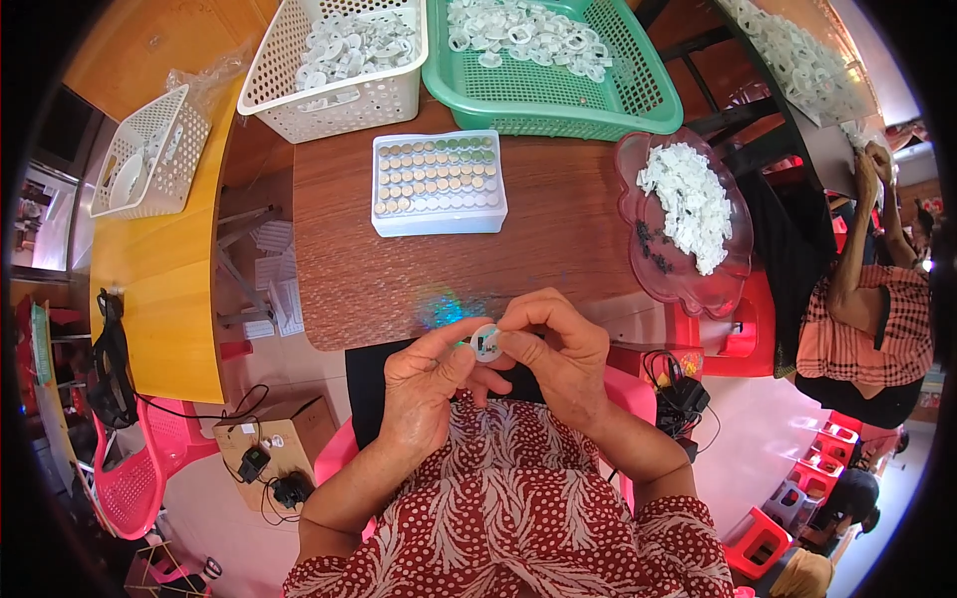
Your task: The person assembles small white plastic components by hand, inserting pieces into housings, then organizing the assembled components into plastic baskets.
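Note:
Just off the table's near edge, both hands meet around a small round whitish plastic piece [485, 343] with dark parts inside. My left hand [424, 387] pinches its left side between thumb and forefinger. From the right, my right hand [560, 364] has its thumb and fingertips closed on the same piece. Beyond them on the brown table [349, 289] stands a white tray [439, 221] with rows of small round discs that look like button cells. A pink scalloped dish [718, 289] with many white bits and a few small black parts lies right of the tray.
A white basket [384, 112] and a green basket [528, 124] at the far edge hold clear round pieces. Another white basket [150, 199] stands on the yellow table [159, 329] at left. Another person [857, 329] works at the right.

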A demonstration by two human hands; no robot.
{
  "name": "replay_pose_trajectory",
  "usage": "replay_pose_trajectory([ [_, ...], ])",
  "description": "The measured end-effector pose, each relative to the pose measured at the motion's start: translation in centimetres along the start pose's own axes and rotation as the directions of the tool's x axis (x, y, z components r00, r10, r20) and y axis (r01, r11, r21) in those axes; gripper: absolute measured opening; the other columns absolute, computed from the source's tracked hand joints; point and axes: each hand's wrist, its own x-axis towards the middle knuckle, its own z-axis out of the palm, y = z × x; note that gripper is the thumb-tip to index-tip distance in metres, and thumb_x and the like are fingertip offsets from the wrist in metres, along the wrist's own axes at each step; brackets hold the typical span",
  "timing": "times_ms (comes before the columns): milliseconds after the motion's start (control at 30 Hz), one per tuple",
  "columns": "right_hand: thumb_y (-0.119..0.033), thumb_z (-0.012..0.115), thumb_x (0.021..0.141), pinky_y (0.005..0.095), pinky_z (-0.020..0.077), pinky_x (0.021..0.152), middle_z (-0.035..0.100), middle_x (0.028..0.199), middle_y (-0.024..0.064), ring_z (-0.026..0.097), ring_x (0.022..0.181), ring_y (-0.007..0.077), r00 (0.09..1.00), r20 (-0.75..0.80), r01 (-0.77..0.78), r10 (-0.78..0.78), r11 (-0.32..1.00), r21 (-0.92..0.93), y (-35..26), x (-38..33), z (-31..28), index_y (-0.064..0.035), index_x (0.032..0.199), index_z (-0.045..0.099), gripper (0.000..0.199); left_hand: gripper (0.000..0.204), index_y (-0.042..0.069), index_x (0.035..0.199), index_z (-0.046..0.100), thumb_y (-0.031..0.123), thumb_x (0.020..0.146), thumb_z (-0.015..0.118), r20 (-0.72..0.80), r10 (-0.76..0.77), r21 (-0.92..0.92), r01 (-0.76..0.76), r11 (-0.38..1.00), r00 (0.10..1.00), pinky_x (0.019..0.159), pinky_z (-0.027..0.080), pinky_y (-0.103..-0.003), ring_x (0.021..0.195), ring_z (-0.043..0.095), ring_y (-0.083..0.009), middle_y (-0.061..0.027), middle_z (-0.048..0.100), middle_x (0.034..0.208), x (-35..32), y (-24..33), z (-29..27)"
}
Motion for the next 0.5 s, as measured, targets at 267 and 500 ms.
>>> replay_pose_trajectory([
  [267, 0.001, 0.066, 0.075, 0.0272, 0.0446, 0.065, 0.056, 0.082, 0.0061, 0.055, 0.075, 0.0163, 0.985, 0.137, 0.139, -0.103, 0.949, -0.283, 0.33, 0.39, -0.54, -0.0017, 0.085, 0.062, 0.011, 0.033, -0.004, 0.119, 0.054, 0.017, 0.093, 0.053, -0.020, -0.046, 0.000, 0.046, 0.999, 0.999, 0.054, 0.048, -0.026, 0.070, 0.066, -0.0227, -0.0196, 0.065, 0.090, 0.21, -0.02, -0.36],
  [500, -0.001, 0.067, 0.073, 0.0326, 0.0423, 0.064, 0.058, 0.078, 0.0068, 0.054, 0.075, 0.0228, 0.922, 0.284, 0.378, -0.263, 0.772, -0.510, -0.36, 1.03, -0.92, -0.0047, 0.087, 0.064, 0.015, 0.031, -0.005, 0.118, 0.055, 0.014, 0.094, 0.052, -0.035, -0.062, 0.038, 0.063, 0.997, 0.997, 0.052, 0.048, -0.025, 0.068, 0.066, -0.0224, -0.0198, 0.065, 0.089, 0.20, 0.05, -0.10],
])
